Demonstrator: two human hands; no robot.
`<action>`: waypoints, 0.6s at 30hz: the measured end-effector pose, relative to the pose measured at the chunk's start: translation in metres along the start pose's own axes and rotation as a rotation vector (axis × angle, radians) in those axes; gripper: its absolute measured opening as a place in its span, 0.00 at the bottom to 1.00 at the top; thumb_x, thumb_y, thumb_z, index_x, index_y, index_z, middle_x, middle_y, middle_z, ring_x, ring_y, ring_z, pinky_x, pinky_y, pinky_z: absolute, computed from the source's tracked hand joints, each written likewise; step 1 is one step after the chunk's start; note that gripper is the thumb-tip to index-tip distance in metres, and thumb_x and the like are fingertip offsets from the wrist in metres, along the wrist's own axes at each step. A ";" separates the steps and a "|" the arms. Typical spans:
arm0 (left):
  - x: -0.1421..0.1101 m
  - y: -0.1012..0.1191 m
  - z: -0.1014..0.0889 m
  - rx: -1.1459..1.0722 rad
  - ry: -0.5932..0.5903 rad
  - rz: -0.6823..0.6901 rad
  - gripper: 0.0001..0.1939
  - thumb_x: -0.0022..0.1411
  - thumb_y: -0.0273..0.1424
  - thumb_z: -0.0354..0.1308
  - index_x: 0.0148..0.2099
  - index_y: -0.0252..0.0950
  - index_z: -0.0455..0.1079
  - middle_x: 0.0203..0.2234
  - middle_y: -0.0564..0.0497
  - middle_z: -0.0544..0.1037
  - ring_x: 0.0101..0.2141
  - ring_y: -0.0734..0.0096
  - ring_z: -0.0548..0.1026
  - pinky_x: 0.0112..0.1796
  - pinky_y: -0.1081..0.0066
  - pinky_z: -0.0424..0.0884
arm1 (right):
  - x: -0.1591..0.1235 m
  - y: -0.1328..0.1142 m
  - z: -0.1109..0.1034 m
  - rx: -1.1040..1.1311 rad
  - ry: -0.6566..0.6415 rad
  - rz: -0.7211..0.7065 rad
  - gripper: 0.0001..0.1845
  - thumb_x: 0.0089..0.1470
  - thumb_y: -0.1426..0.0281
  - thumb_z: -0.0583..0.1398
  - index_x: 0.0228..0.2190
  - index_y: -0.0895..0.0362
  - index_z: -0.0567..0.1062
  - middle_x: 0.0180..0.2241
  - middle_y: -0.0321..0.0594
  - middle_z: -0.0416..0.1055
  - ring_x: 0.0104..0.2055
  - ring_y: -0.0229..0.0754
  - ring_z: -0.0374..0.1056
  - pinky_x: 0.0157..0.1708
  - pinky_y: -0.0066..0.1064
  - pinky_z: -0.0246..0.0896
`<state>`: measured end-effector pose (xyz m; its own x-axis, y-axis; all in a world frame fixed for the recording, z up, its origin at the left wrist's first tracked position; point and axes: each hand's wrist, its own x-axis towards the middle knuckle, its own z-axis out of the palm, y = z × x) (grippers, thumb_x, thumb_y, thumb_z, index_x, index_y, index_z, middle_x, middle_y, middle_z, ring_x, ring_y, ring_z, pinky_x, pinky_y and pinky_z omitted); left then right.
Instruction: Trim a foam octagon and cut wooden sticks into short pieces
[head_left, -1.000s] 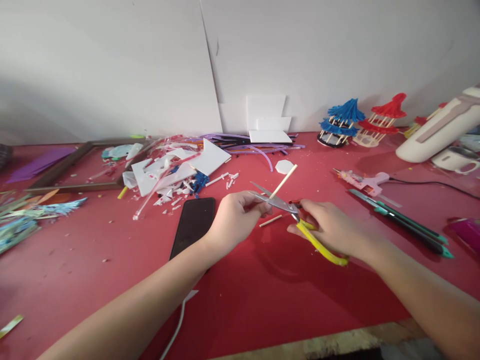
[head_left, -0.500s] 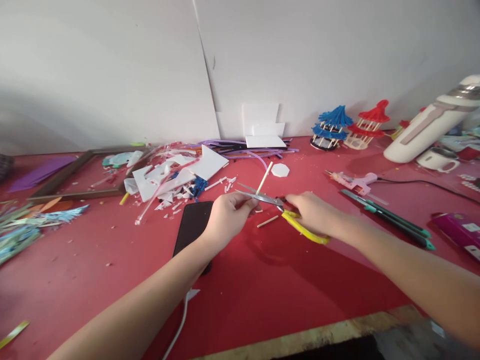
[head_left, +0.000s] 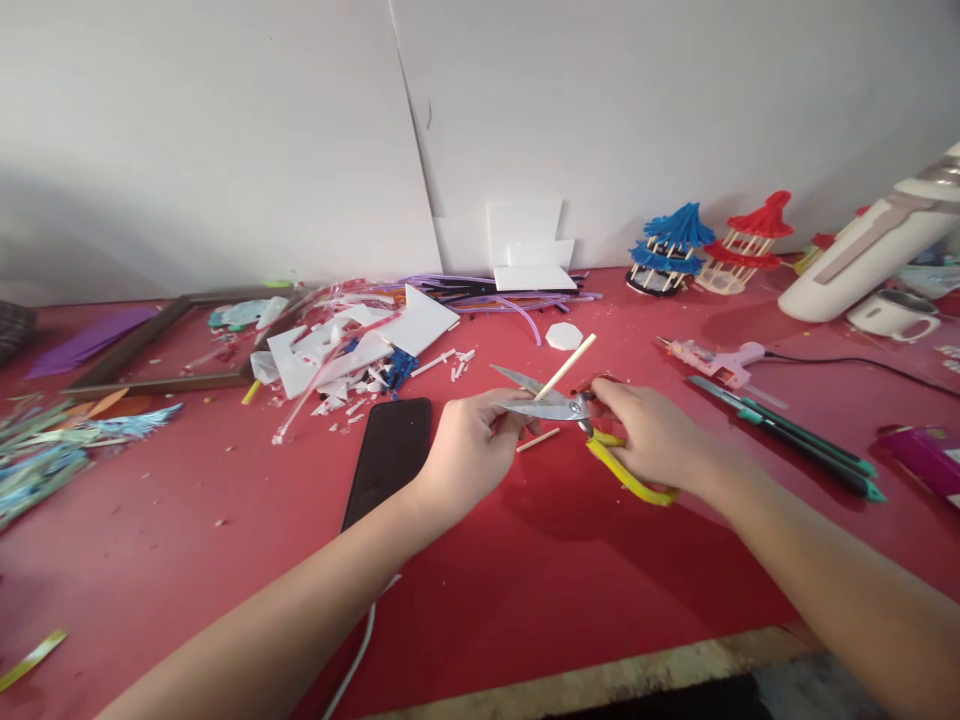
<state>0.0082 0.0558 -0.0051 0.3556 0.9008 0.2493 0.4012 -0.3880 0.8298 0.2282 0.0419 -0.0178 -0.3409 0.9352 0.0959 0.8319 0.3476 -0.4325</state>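
Note:
My left hand (head_left: 476, 445) pinches the lower end of a thin pale wooden stick (head_left: 568, 366), which slants up to the right. In my right hand (head_left: 649, 425) is a pair of yellow-handled scissors (head_left: 630, 472), its blades parted around the stick close to my left fingertips. A shorter piece of stick (head_left: 538, 440) lies on the red table just below the blades. Beyond the hands rests a small white octagonal piece (head_left: 564, 336). Beside my left wrist lies a black phone (head_left: 390, 450).
White scraps (head_left: 360, 360) are heaped at left behind the phone, near a wooden frame (head_left: 165, 385). At right lie a pink glue gun (head_left: 716, 362) and a green-and-black utility knife (head_left: 787, 437). Behind stand a blue-roofed model (head_left: 671, 250), a red-roofed model (head_left: 750, 245) and a white flask (head_left: 862, 245).
Both hands and the scissors have shifted slightly right. The stick leans further to the right, and the scissor blades have opened wider around it.

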 end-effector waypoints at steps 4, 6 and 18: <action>0.000 -0.004 0.003 0.002 -0.019 -0.007 0.13 0.59 0.20 0.49 0.26 0.34 0.71 0.22 0.54 0.76 0.23 0.76 0.70 0.26 0.77 0.65 | -0.002 0.005 0.006 0.019 -0.006 0.011 0.06 0.50 0.68 0.58 0.32 0.54 0.64 0.27 0.40 0.73 0.27 0.43 0.69 0.24 0.29 0.53; 0.000 -0.006 0.004 -0.005 -0.024 -0.010 0.13 0.60 0.21 0.49 0.26 0.34 0.70 0.21 0.54 0.75 0.23 0.76 0.70 0.26 0.77 0.65 | -0.002 0.006 0.008 0.021 -0.026 0.035 0.06 0.50 0.67 0.58 0.31 0.54 0.64 0.26 0.39 0.72 0.26 0.42 0.68 0.24 0.29 0.52; 0.001 -0.006 0.003 -0.060 -0.058 0.059 0.14 0.61 0.20 0.45 0.26 0.34 0.66 0.21 0.55 0.71 0.23 0.78 0.67 0.27 0.77 0.63 | -0.004 0.003 0.005 -0.052 -0.046 0.031 0.09 0.52 0.66 0.55 0.34 0.53 0.59 0.34 0.43 0.71 0.34 0.47 0.68 0.30 0.32 0.55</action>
<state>0.0088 0.0580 -0.0116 0.4262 0.8633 0.2703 0.3278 -0.4259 0.8433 0.2298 0.0383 -0.0236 -0.3330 0.9420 0.0414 0.8637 0.3223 -0.3875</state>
